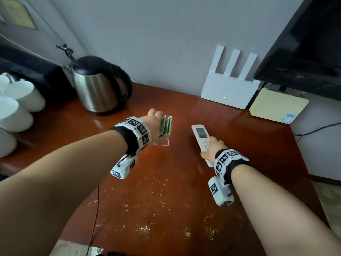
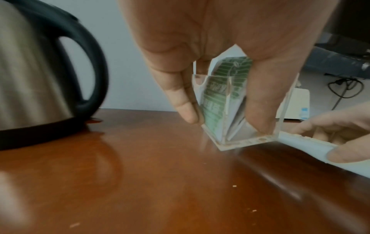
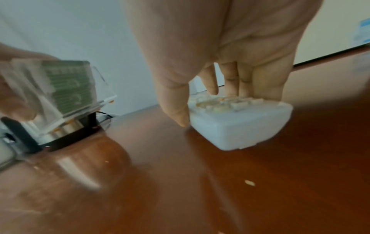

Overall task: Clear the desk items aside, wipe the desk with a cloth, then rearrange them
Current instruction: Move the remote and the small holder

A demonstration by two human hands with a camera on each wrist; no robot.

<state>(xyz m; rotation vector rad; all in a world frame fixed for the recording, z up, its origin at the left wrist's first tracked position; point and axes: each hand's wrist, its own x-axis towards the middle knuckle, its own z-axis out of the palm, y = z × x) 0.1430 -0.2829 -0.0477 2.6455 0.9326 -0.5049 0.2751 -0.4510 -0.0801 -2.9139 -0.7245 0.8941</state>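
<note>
The left grip [image 1: 156,115] is clamped on a clear box [image 2: 238,110] with green packets [image 1: 165,126] inside, thumb on one side and fingers on the other. The box is tilted, low over the brown counter [image 1: 249,145]; I cannot tell if its corner touches. The right grip [image 1: 214,146] is clamped on a white remote [image 1: 201,137], which lies on the counter just beside the box. A silver kettle [image 1: 97,87] stands to the left. Small yellow crumbs [image 1: 162,196] dot the near part of the counter.

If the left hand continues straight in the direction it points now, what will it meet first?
Probably the grey wall behind the desk. The left hand, holding the clear acrylic holder of green packets, seems to pass right of the steel kettle, though depth is unclear.
</note>
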